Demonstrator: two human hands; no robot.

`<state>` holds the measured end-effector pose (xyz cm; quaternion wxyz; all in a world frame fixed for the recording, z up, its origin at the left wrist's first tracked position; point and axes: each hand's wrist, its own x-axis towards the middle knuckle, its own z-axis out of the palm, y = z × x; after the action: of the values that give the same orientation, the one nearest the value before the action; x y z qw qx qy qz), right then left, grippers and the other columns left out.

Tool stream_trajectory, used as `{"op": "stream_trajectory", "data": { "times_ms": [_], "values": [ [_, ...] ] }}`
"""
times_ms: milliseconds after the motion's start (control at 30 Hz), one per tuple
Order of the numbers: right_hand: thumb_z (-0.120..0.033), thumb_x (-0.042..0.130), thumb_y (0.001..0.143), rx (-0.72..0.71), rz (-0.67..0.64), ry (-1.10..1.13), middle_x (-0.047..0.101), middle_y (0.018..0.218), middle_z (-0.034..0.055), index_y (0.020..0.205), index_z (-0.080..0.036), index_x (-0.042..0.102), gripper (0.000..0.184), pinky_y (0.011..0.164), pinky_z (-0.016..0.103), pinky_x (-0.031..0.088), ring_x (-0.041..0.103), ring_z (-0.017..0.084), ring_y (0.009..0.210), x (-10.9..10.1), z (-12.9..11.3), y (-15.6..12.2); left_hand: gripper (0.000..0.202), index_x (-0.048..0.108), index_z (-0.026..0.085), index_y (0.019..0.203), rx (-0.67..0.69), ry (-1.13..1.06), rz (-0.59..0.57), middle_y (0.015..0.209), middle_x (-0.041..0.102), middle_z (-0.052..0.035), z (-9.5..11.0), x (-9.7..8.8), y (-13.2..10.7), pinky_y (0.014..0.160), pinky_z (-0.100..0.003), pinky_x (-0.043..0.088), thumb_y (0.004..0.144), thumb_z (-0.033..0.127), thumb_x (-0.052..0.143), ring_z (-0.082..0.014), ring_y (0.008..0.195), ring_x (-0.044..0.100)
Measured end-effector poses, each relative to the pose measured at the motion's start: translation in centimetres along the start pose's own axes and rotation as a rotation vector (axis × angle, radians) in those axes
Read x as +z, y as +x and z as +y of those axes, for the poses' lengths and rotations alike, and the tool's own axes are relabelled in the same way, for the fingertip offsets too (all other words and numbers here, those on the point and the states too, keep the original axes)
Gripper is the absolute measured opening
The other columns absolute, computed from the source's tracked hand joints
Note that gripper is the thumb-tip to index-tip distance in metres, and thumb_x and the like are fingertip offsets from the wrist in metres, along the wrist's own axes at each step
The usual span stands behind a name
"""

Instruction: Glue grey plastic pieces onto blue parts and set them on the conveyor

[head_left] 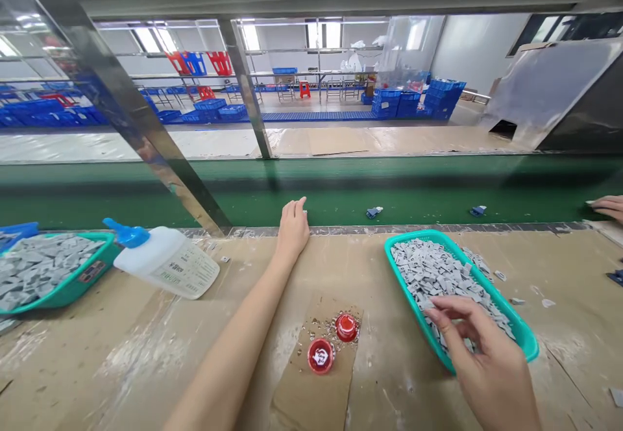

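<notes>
My left hand [293, 228] reaches forward to the near edge of the green conveyor belt [331, 187]. Its fingers are bent and close together, and anything in them is hidden. Over the turquoise basket [527, 348] of small grey plastic pieces [438, 269], my right hand [487, 353] pinches thumb and forefinger together. A small grey piece [427, 303] shows at those fingertips. Between my arms, two red caps [320, 356] sit on a strip of cardboard [311, 402], ringed by wet-looking crumbs. One small dark blue part [374, 212] lies on the belt, right of my left hand.
A white squeeze bottle [170, 262] with a blue spout lies tilted beside another turquoise basket [73, 288] of grey pieces. Metal posts [246, 87] rise at the belt. Farther right are a second blue part [477, 211] and another person's hand [608, 206].
</notes>
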<state>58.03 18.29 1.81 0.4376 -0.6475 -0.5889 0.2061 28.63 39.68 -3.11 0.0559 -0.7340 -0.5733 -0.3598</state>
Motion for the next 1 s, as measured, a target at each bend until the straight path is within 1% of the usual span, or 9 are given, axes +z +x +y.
{"op": "stream_trajectory", "data": {
  "times_ms": [67, 133, 200, 233, 333, 433, 533, 733, 1000],
  "values": [
    [-0.046, 0.061, 0.082, 0.1, -0.14, 0.213, 0.066, 0.089, 0.0079, 0.09, -0.021, 0.066, 0.026, 0.066, 0.031, 0.051, 0.062, 0.023, 0.079, 1.4, -0.9, -0.7, 0.041, 0.041, 0.012, 0.132, 0.007, -0.003, 0.008, 0.123, 0.051, -0.018, 0.4, -0.1, -0.1, 0.104, -0.048, 0.035, 0.092, 0.017, 0.033, -0.0294, 0.123, 0.041],
    [-0.048, 0.064, 0.08, 0.208, -0.311, 0.391, 0.066, 0.079, 0.0067, 0.088, -0.02, 0.067, 0.029, 0.062, 0.03, 0.052, 0.062, 0.021, 0.072, 2.8, -1.8, -1.4, 0.039, 0.042, 0.011, 0.13, 0.008, -0.014, 0.015, 0.119, 0.053, -0.0174, 0.5, -0.1, -0.2, 0.102, -0.045, 0.036, 0.092, 0.017, 0.034, -0.0282, 0.119, 0.043],
    [-0.048, 0.064, 0.08, 0.288, -0.421, 0.491, 0.063, 0.07, 0.0042, 0.086, -0.019, 0.067, 0.03, 0.056, 0.027, 0.049, 0.061, 0.019, 0.066, 4.1, -2.7, -1.8, 0.038, 0.044, 0.011, 0.128, 0.004, -0.031, 0.026, 0.115, 0.054, -0.0166, 0.5, -0.1, -0.2, 0.1, -0.043, 0.038, 0.091, 0.015, 0.035, -0.0275, 0.116, 0.044],
    [-0.048, 0.065, 0.08, 0.309, -0.445, 0.515, 0.062, 0.068, 0.0033, 0.086, -0.018, 0.067, 0.03, 0.055, 0.026, 0.048, 0.06, 0.019, 0.066, 4.7, -2.9, -1.9, 0.037, 0.044, 0.011, 0.126, 0.001, -0.043, 0.032, 0.113, 0.055, -0.0159, 0.4, -0.1, -0.2, 0.099, -0.042, 0.039, 0.091, 0.014, 0.035, -0.0271, 0.114, 0.045],
    [-0.049, 0.068, 0.077, 0.348, -0.444, 0.537, 0.064, 0.067, 0.0034, 0.084, -0.017, 0.069, 0.033, 0.054, 0.025, 0.045, 0.059, 0.018, 0.065, 5.9, -2.9, -1.8, 0.036, 0.047, 0.013, 0.122, -0.017, -0.082, 0.057, 0.107, 0.058, -0.0132, 0.1, -0.3, -0.3, 0.095, -0.04, 0.041, 0.088, 0.009, 0.035, -0.0255, 0.108, 0.049],
    [-0.05, 0.073, 0.071, 0.384, -0.405, 0.539, 0.066, 0.069, 0.0049, 0.079, -0.015, 0.068, 0.035, 0.053, 0.025, 0.045, 0.059, 0.017, 0.062, 6.7, -2.1, -1.6, 0.034, 0.049, 0.014, 0.118, -0.062, -0.109, 0.096, 0.104, 0.059, -0.0123, -0.4, -0.5, -0.3, 0.092, -0.039, 0.042, 0.087, 0.007, 0.036, -0.0249, 0.104, 0.05],
    [-0.048, 0.075, 0.069, 0.388, -0.387, 0.535, 0.067, 0.069, 0.0047, 0.075, -0.015, 0.066, 0.035, 0.054, 0.024, 0.045, 0.059, 0.016, 0.062, 7.2, -1.4, -1.6, 0.032, 0.05, 0.015, 0.114, -0.093, -0.123, 0.11, 0.103, 0.06, -0.0117, -0.5, -0.5, -0.3, 0.091, -0.039, 0.043, 0.086, 0.007, 0.038, -0.0249, 0.102, 0.051],
    [-0.048, 0.075, 0.07, 0.389, -0.42, 0.522, 0.067, 0.068, 0.0048, 0.075, -0.015, 0.065, 0.035, 0.053, 0.024, 0.043, 0.059, 0.016, 0.061, 7.6, -1.5, -1.8, 0.03, 0.054, 0.017, 0.108, -0.078, -0.137, 0.082, 0.105, 0.06, -0.0101, -0.3, -0.5, -0.4, 0.091, -0.038, 0.043, 0.086, 0.006, 0.038, -0.0245, 0.103, 0.051],
    [-0.049, 0.075, 0.07, 0.415, -0.439, 0.535, 0.066, 0.07, 0.0046, 0.076, -0.015, 0.064, 0.036, 0.052, 0.023, 0.04, 0.054, 0.015, 0.061, 7.6, -1.0, -1.8, 0.031, 0.055, 0.015, 0.107, -0.062, -0.132, 0.093, 0.103, 0.061, -0.0105, -0.4, -0.5, -0.4, 0.091, -0.036, 0.043, 0.086, 0.004, 0.037, -0.0234, 0.102, 0.051]
  ]
}}
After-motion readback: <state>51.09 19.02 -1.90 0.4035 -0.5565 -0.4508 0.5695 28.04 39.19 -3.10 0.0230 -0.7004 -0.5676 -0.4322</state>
